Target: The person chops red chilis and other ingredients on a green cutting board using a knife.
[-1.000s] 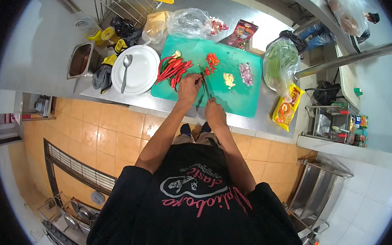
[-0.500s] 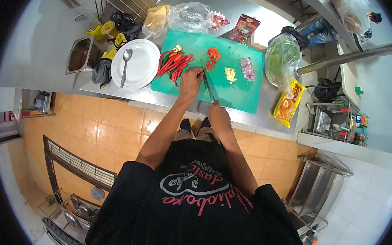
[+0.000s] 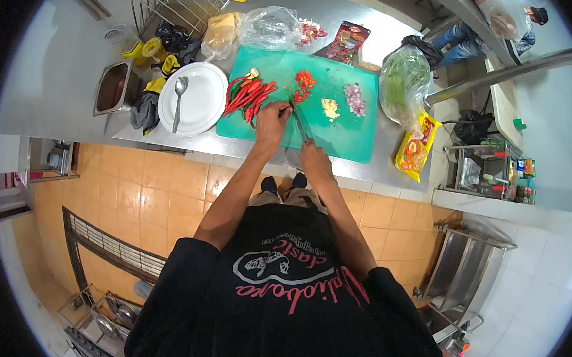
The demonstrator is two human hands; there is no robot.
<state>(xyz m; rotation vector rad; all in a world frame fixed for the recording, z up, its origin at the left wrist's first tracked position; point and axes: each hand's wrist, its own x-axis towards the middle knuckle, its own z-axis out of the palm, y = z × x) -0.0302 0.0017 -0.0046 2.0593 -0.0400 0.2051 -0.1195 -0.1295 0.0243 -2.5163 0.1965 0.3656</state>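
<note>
My right hand is wrapped round the handle of a knife, whose blade points away from me over the green cutting board. Beside the blade's far end, my left hand is closed with its fingertips pressed together; whatever they pinch is too small to make out. Just beyond the blade tip lies a pile of chopped red chili. Whole red chilies are heaped left of my left hand, with a garlic clove at their far end. Minced garlic and chopped shallots form separate piles to the right.
A white plate with a spoon stands left of the board. Along its far side are a clear plastic bag and a dark packet. Bagged greens and a yellow noodle packet lie right. Another person is far right.
The whole view has shifted slightly. Both hands stay at nearly the same spot on the board, the knife still in the right one.
</note>
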